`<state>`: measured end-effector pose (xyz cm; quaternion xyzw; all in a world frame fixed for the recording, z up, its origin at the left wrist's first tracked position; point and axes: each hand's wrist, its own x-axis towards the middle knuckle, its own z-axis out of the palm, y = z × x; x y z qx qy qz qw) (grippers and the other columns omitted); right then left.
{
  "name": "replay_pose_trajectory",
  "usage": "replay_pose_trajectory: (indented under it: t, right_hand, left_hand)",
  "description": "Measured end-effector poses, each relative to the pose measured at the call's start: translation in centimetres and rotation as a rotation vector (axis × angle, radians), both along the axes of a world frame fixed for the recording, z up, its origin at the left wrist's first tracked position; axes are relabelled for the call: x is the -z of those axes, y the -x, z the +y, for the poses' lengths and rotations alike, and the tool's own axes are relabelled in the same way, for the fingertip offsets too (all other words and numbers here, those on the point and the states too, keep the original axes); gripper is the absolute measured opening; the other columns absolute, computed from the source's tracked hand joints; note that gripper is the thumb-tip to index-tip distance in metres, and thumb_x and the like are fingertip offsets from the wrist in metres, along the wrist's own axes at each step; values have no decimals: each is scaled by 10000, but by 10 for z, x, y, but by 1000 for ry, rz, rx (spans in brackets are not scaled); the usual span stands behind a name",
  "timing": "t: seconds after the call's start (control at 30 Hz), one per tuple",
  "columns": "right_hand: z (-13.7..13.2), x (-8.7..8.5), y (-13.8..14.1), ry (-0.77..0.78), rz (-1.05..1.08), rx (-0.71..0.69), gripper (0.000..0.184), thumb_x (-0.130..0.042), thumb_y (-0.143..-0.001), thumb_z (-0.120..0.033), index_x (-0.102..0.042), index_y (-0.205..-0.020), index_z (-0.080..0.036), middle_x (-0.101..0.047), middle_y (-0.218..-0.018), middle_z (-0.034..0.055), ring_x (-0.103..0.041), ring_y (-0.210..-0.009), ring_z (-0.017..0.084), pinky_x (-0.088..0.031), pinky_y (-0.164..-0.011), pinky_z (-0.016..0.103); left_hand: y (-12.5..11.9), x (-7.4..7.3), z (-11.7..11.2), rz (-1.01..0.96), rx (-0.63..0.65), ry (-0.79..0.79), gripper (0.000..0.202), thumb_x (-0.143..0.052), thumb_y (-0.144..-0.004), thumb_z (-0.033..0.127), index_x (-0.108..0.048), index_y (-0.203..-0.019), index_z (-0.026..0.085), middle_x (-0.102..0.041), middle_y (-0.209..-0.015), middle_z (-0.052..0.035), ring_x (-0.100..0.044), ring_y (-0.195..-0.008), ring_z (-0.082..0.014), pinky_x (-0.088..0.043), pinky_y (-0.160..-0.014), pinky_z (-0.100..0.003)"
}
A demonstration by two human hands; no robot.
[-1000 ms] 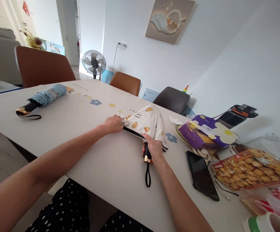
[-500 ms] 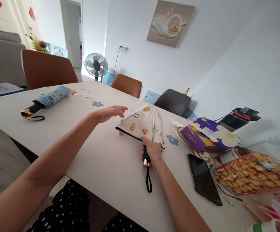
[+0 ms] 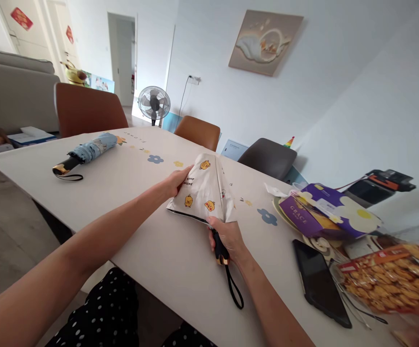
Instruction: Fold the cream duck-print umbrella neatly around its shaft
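Note:
A white folding umbrella (image 3: 204, 190) printed with yellow ducks is in front of me over the table, its canopy loose and partly folded. My right hand (image 3: 228, 236) is closed around the top of its black handle, by the canopy's dark-edged hem. From the handle's copper-coloured end hangs a black wrist loop. My left hand (image 3: 180, 182) grips the canopy's left side, the fingertips hidden by the fabric. At the left of the table lies a furled light blue umbrella (image 3: 95, 147) with a black and gold handle, apart from both hands.
On the right are a black phone (image 3: 319, 282), cables, a purple box (image 3: 325, 209) on a plate, and a clear pack of biscuits (image 3: 393, 274). Chairs, one of them brown (image 3: 91, 111), surround the white table (image 3: 151, 202). A fan (image 3: 154, 102) stands beyond it.
My left hand has moved right from above the table onto the canopy and taken hold of it. The umbrella's handle has tilted, and its canopy is drawn narrower. The camera view has shifted slightly.

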<state>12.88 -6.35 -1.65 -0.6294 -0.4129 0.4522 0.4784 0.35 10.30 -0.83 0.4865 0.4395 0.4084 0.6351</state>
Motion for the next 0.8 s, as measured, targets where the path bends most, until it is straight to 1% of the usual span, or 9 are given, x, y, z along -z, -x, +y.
replay_pose_trajectory:
  t: [0.17,0.23,0.37,0.43,0.5,0.57,0.6,0.73,0.8]
  right_hand:
    - [4,4,-5,5,49,56,321,-639,-685,-431,-456,-768,-181,-468,-404,-71,-414,-254,99,-365,-238,213]
    - [5,5,-6,-21,57,73,370,-641,-687,-472,-458,-820,-180,-497,-461,-64,-441,-270,99,-364,-233,207]
    - [2,2,-2,-79,55,76,430,-629,-701,-495,-443,-948,-196,-526,-552,-64,-449,-276,89,-346,-221,194]
    - [1,0,-1,-104,32,91,443,-627,-708,-476,-432,-999,-206,-518,-552,-72,-443,-276,88,-344,-219,192]
    - [0,-3,0,-115,1,115,470,-633,-706,-453,-415,-1051,-218,-507,-537,-82,-441,-274,94,-346,-218,196]
    - [0,-5,1,-109,-33,159,502,-640,-700,-425,-407,-1096,-223,-495,-511,-88,-430,-266,101,-338,-213,201]
    - [0,-7,2,-104,-48,183,502,-641,-699,-406,-414,-1106,-217,-487,-494,-88,-417,-260,101,-330,-209,204]
    - [0,-11,7,-118,-73,199,421,-640,-700,-330,-482,-1066,-197,-475,-486,-75,-353,-250,81,-315,-212,216]
    - [0,-12,9,-108,-12,168,387,-652,-690,-310,-505,-1030,-201,-494,-522,-66,-347,-269,67,-317,-221,208]
  left_hand:
    - [-2,13,7,97,-302,-194,203,-500,-783,428,-473,-806,228,-541,-746,8,-528,-747,-146,-427,-673,-259]
    - [-3,22,10,161,-377,-244,154,-474,-803,389,-451,-816,237,-532,-791,10,-513,-802,-150,-408,-717,-264]
    - [-5,31,9,274,-371,-262,116,-442,-816,335,-449,-866,231,-548,-866,-33,-519,-852,-194,-401,-759,-329]
    - [-6,26,2,306,-385,-306,143,-431,-812,265,-443,-951,233,-544,-995,-55,-507,-960,-202,-386,-825,-341]
    - [-8,17,-11,307,-399,-448,211,-410,-809,199,-425,-1015,243,-514,-1113,-48,-469,-1065,-175,-356,-897,-310]
    - [-15,8,-28,277,-354,-628,196,-373,-830,195,-428,-1013,240,-522,-1108,-41,-478,-1051,-152,-357,-904,-281]
    - [-19,5,-38,254,-296,-650,174,-359,-848,226,-436,-1004,235,-533,-1089,-43,-495,-1014,-153,-371,-884,-282]
    - [-36,1,-70,215,-34,-442,303,-456,-826,469,-486,-960,199,-563,-1026,-71,-519,-947,-198,-395,-844,-319]
    - [-39,2,-77,129,77,-347,367,-508,-787,523,-508,-955,196,-581,-1005,-69,-530,-945,-212,-414,-817,-317]
